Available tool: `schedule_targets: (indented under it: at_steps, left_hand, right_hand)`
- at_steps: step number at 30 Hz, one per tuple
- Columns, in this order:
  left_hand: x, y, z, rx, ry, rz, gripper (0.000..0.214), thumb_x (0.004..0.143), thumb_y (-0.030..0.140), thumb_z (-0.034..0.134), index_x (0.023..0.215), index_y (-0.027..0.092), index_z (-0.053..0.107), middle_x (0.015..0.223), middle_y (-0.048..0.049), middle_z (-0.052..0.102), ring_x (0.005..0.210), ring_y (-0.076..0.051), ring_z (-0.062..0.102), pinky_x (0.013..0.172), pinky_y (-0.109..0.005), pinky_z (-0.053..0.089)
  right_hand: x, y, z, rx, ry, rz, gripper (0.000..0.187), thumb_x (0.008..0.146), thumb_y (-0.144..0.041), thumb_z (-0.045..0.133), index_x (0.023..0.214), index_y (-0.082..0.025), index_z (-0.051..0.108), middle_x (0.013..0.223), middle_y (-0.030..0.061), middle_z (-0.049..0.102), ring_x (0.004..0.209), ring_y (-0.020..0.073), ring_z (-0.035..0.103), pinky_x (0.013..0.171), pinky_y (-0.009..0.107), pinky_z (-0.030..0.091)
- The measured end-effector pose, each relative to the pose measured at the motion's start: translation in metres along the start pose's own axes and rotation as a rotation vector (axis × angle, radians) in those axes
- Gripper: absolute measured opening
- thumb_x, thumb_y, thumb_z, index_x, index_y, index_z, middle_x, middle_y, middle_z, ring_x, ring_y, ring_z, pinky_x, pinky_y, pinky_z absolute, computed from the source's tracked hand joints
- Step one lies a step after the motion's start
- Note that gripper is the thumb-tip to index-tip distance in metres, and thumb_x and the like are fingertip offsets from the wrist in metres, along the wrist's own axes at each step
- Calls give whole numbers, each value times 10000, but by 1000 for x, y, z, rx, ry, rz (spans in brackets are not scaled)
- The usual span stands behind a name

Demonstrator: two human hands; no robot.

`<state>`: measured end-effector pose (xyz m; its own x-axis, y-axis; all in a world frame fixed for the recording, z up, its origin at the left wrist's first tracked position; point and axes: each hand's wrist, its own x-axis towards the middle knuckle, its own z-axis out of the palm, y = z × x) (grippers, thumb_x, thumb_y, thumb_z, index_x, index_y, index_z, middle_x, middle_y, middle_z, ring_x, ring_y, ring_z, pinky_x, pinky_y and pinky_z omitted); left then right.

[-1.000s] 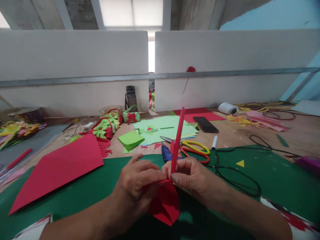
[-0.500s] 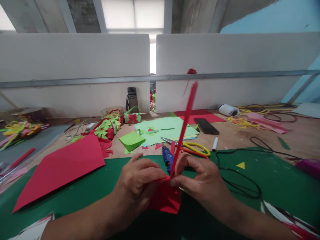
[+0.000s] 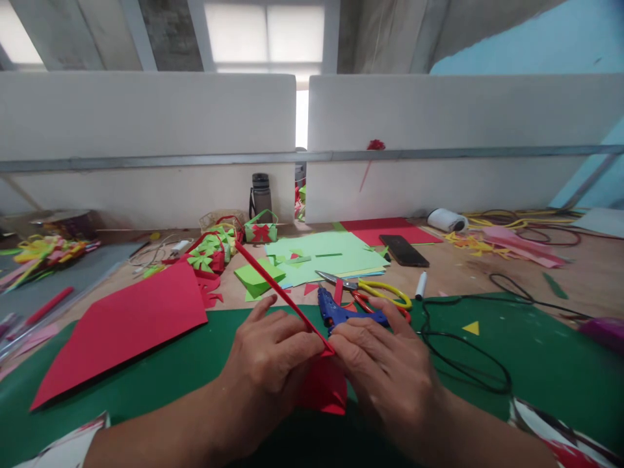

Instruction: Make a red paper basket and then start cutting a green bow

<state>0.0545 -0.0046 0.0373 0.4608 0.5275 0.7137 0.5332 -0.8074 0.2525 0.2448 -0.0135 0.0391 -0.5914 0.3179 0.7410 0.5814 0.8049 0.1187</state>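
Observation:
My left hand (image 3: 273, 357) is closed on a small folded piece of red paper (image 3: 322, 387), gripping it near its top edge. A narrow red paper strip (image 3: 277, 289) rises from that edge and slants up to the left across my left fingers. With its fingers pressed together, my right hand (image 3: 390, 364) pinches the strip's lower end against the paper. Its fingertips partly hide where the two meet. Just beyond the right fingers lies a blue glue gun (image 3: 344, 314), beside scissors with yellow handles (image 3: 385, 290).
On the green mat (image 3: 195, 364) lies a large red sheet (image 3: 127, 318) at left. Green paper (image 3: 326, 257), a phone (image 3: 403, 250) and small paper baskets (image 3: 261, 231) stand farther back. A black cable (image 3: 480, 351) loops at right. White panels (image 3: 146, 117) close off the back.
The red strip has tipped from nearly upright to slanting left. My right hand has shifted from pinching the strip above the paper to pressing at its base, uncovering more of the glue gun.

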Motion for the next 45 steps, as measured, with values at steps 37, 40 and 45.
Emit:
schedule_targets:
  at_steps: [37,40,45]
  left_hand:
    - [2,-1,-1,115,105,54,157,805,143,584,698,230,661,1131,-45,617,1099,-279,449,980,-543,269]
    - [2,-2,0,124,104,53,180,814,145,569,676,225,653,1139,-46,626,1109,-280,452,1000,-560,232]
    - [1,-1,1,129,119,61,221,825,118,524,677,230,645,1144,-38,634,1137,-270,456,1027,-566,191]
  right_hand:
    - [8,1,4,-6,-24,-97,291,881,-62,290,889,-99,578,748,95,637,738,198,587,770,405,425]
    - [8,1,5,-25,-49,-86,304,890,-56,282,873,-102,581,756,101,642,751,201,595,773,402,425]
    - [8,-1,5,-13,-51,-112,314,885,-31,281,827,-96,583,726,102,641,741,203,602,776,413,431]
